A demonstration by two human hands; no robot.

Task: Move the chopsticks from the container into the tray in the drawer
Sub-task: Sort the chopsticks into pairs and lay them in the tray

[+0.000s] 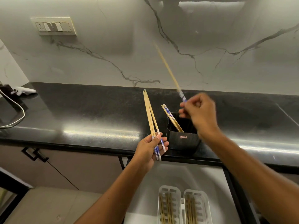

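My right hand (198,110) pinches one chopstick (169,68) by its blue-and-white end. The stick points up and away from me, toward the marble wall (113,46), and leans a bit to the left. It looks blurry. Its whole length is above the black container (182,139), clear of the rim.

My left hand (150,151) holds a small bunch of chopsticks (151,117), my thumb over their blue ends. Their plain tips point up and toward the back edge of the counter (80,113). The bunch is just to the left of the container.

A few more chopsticks in the container (171,118) lean toward its left side, blue ends up.

The container stands at the front edge of the counter, close to me. Right below that edge the drawer (186,175) is open. The white tray (182,206) sits in it, and some sticks lie in its two slots already, running front to back.

So the tray is lower and nearer to me than both hands. I think each stick must tip down flat and line up with the slots. My left hand is a little nearer the tray.

The counter is dark and shiny. A white cable (17,107) lies at its far left end, and a switch plate (54,26) is on the wall.
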